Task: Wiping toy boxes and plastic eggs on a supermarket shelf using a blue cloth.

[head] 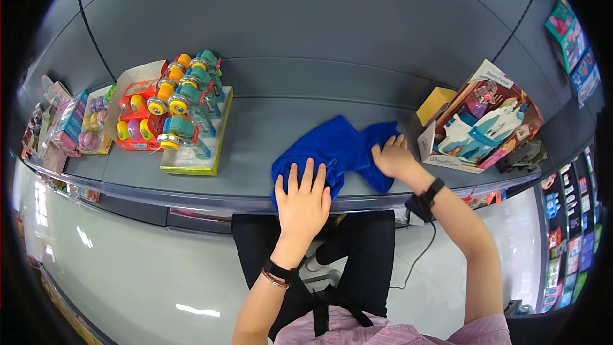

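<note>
A crumpled blue cloth (330, 146) lies on the grey metal shelf (254, 139), part of it over the front edge. My left hand (304, 201) is palm down on its near left part, fingers spread. At the cloth's right end rests my right hand (395, 158), thumb on the fabric and fingertips by its far right edge. Neither hand visibly pinches the fabric. Right of my right hand stands an open-front boxed toy castle set (479, 124), with a yellow box (435, 105) behind it.
Left of the cloth, teal-and-orange toys (184, 105) stand in rows on a display box. Beside them is a red tray of colourful toy eggs (136, 122). A clear strip (239, 202) edges the shelf front. A cable (421, 258) hangs from a device at my right wrist.
</note>
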Motion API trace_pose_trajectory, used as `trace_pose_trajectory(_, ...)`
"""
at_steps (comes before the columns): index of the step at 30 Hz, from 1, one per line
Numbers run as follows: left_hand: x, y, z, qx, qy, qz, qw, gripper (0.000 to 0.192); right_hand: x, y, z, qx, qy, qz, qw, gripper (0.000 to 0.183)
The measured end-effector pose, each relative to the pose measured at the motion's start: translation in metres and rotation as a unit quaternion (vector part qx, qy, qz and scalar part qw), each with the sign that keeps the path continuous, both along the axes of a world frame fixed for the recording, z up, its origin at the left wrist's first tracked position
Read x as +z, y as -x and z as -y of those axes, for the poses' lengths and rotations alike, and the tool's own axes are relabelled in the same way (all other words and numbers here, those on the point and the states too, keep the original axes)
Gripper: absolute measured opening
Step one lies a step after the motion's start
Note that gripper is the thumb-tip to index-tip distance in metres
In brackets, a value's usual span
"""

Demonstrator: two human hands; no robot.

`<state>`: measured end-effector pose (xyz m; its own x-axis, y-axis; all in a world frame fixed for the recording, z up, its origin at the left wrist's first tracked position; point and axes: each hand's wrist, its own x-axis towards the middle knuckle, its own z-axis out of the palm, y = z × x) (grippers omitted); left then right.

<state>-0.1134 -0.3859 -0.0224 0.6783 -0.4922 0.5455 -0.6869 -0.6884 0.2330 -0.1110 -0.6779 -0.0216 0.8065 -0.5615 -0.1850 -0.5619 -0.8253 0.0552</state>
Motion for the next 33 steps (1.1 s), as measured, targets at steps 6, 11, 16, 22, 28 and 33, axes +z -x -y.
trace_pose_trajectory(6, -0.001, 0.003, 0.002, 0.008, 0.002, -0.002, 1.000, 0.048, 0.032, 0.053, -0.066, 0.189, -0.042, 0.039, 0.980, 0.070)
trace_pose_trajectory(11, 0.000, 0.001, 0.000, 0.037, 0.011, -0.019, 0.999, 0.056, 0.017, 0.019, -0.099, 0.370, -0.233, 0.270, 0.858, 0.050)
trace_pose_trajectory(16, -0.002, -0.012, -0.028, 0.082, 0.026, -0.037, 0.996, 0.060, 0.045, -0.043, -0.126, 0.404, -0.147, 0.249, 0.868, 0.045)
trace_pose_trajectory(22, 0.006, -0.019, -0.039, 0.087, 0.100, -0.065, 0.989, 0.052, 0.125, -0.172, -0.118, 0.536, 0.096, 0.490, 0.681, 0.032)
trace_pose_trajectory(28, 0.002, -0.022, -0.042, 0.083, 0.046, -0.045, 0.994, 0.035, 0.113, -0.241, -0.140, 0.585, 0.151, 0.463, 0.649, 0.031)
trace_pose_trajectory(33, 0.003, -0.022, -0.044, 0.085, 0.038, -0.046, 0.995, 0.034, 0.070, -0.244, -0.110, 0.647, 0.176, 0.350, 0.655, 0.034)
